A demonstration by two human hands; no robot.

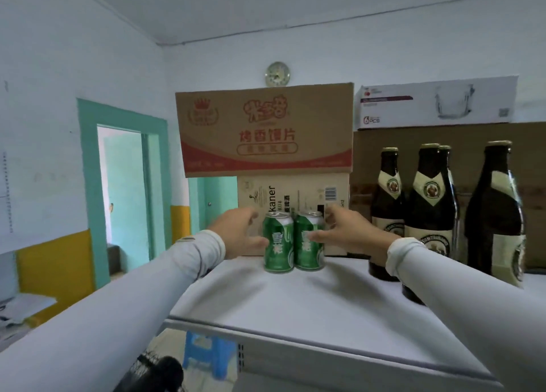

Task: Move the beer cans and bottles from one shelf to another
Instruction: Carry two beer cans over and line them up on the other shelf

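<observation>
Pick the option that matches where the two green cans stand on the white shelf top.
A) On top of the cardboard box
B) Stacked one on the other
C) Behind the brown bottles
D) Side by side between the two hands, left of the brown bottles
D: the two green cans stand upright side by side, left hand and right hand flanking them, brown bottles to their right.
</observation>
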